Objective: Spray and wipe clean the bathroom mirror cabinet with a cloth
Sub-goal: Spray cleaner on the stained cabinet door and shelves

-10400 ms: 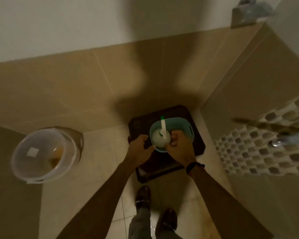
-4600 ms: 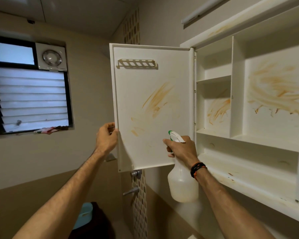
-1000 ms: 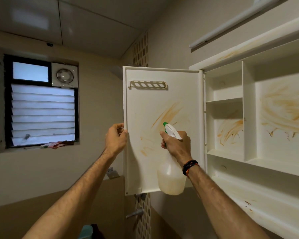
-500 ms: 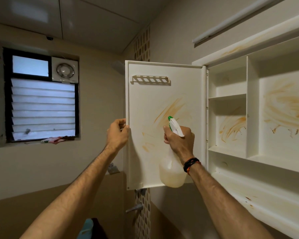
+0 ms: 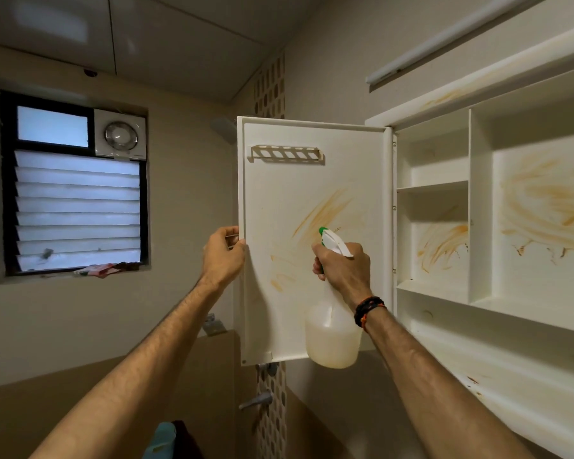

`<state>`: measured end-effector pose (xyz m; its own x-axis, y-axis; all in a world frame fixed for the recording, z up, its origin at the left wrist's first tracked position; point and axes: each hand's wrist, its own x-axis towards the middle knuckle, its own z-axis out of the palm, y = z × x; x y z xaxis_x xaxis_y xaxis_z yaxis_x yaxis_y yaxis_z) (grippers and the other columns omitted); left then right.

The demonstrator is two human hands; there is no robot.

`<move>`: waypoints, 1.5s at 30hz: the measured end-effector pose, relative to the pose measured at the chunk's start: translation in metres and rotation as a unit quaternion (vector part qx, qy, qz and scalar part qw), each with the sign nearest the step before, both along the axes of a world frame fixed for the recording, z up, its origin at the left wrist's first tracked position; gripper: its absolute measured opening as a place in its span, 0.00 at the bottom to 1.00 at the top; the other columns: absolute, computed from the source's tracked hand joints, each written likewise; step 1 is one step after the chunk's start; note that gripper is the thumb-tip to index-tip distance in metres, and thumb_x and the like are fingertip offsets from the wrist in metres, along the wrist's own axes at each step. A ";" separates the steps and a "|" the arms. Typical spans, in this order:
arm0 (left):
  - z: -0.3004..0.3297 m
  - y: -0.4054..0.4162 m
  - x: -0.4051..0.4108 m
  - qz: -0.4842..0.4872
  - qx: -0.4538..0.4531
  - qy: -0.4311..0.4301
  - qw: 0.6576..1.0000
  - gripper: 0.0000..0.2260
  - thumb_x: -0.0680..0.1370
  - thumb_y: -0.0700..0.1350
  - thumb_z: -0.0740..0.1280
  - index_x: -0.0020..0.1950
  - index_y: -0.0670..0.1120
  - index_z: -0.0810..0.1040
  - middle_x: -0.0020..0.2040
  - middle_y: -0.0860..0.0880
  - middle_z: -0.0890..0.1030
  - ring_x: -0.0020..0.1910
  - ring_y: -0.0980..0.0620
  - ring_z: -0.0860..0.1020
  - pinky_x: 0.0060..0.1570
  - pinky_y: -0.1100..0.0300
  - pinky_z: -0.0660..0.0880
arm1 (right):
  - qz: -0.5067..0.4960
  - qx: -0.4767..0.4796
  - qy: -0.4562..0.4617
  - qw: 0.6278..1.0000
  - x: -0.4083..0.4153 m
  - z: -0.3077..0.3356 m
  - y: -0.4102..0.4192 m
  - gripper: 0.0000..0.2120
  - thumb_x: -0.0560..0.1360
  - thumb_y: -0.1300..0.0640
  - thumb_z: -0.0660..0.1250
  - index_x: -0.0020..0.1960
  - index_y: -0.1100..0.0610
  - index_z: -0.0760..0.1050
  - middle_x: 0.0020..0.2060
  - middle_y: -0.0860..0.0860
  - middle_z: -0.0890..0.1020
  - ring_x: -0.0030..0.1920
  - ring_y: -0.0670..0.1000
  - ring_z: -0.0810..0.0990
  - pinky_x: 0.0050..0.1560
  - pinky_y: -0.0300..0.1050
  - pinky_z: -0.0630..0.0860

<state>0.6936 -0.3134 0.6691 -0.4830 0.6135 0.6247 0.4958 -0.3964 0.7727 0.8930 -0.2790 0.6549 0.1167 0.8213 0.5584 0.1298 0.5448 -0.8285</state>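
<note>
At the centre of the frame the white plastic cabinet door (image 5: 312,240), smeared with orange-brown streaks, stands swung open to the left of the white shelved cabinet body (image 5: 484,233), itself stained the same colour. The left hand (image 5: 224,256), arm stretched up from the lower left, curls its fingers round the door's free edge. The right hand (image 5: 343,271), raised with a dark beaded wristband (image 5: 367,309), grips the neck of a translucent spray bottle with a white-and-green trigger head (image 5: 332,339), its nozzle aimed at the door's streaks.

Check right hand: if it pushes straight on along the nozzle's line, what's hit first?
Probably the open cabinet door: the right hand aims the spray bottle at its orange smears. Nothing shows between, though depth is unclear.
</note>
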 end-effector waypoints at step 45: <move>0.082 -0.001 0.089 0.096 0.174 0.180 0.963 0.15 0.77 0.40 0.68 0.64 0.43 0.75 0.61 0.45 0.77 0.58 0.50 0.76 0.61 0.52 0.75 | -0.035 0.096 0.020 0.995 0.070 0.086 -0.004 0.16 0.67 0.53 0.68 0.41 0.69 0.77 0.31 0.59 0.78 0.33 0.51 0.75 0.43 0.64 0.80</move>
